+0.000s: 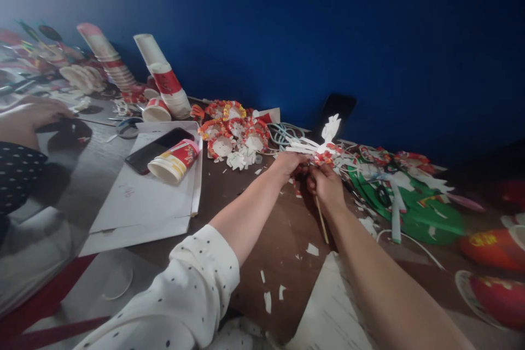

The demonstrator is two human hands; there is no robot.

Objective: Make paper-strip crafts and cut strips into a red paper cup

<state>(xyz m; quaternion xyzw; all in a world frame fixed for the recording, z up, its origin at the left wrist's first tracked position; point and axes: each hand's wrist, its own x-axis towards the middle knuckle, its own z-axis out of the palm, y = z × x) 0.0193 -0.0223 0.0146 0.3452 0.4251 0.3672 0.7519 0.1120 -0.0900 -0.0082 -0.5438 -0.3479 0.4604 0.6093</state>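
Note:
Over the brown table, my left hand (291, 166) and my right hand (329, 186) meet at a cut-paper piece (323, 155) with red and white curled strips and white petals sticking up. A thin wooden stick (322, 221) runs down from my right hand, whose fingers are closed round it. The left fingers pinch the lower edge of the paper piece; their tips are partly hidden. Just left of my hands lies a cluster of red and white paper flowers (234, 130), and small white scraps (312, 250) are scattered nearby.
At left, a paper cup (174, 161) and a phone (158, 149) lie on a white board (143, 202). Cup stacks (166, 79) stand by the blue wall. A green mat (435, 221) carries a glue gun (396, 213). Another person's hand (36, 112) is at far left.

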